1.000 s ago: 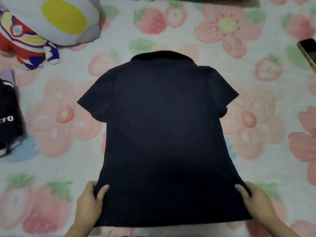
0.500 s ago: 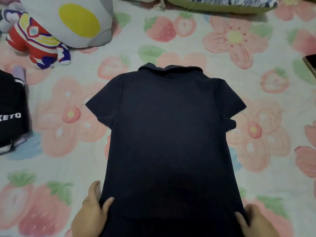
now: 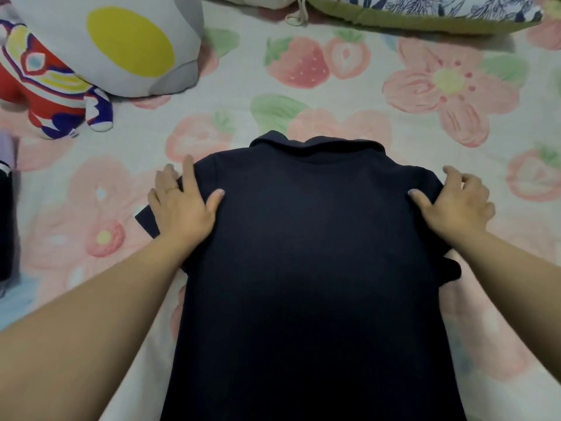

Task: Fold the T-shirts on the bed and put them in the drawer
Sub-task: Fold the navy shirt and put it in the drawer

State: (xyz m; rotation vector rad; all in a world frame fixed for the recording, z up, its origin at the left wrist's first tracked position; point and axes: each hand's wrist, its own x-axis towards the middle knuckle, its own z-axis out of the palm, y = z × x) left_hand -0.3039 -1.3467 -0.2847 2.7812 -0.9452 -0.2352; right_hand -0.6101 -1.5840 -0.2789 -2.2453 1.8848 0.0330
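- Bed sheet (image 3: 334, 95), pale with pink flowers and strawberries, fills the view.
- Dark navy shirt (image 3: 318, 284) lies flat on the sheet in the middle, collar (image 3: 315, 144) at the far end, hem running off the near edge (back side up, as far as I can tell).
- Grey cushion (image 3: 127, 41) with a yellow oval sits far left on the sheet.
- Green-edged pillow (image 3: 425, 19) with a blue leaf print lies along the far edge.
- Red, blue and yellow plush toy (image 3: 45, 95) is just beside the grey cushion, to its left.
- Left hand (image 3: 179, 205) rests on the shirt's left shoulder and sleeve, fingers straight and spread, thumb on the body cloth, pressing and not clutching.
- Right hand (image 3: 455, 202) sits on the right shoulder, fingers bent over the edge, thumb on top; cannot tell if cloth is pinched.
- Ring (image 3: 173, 187) on a left finger.
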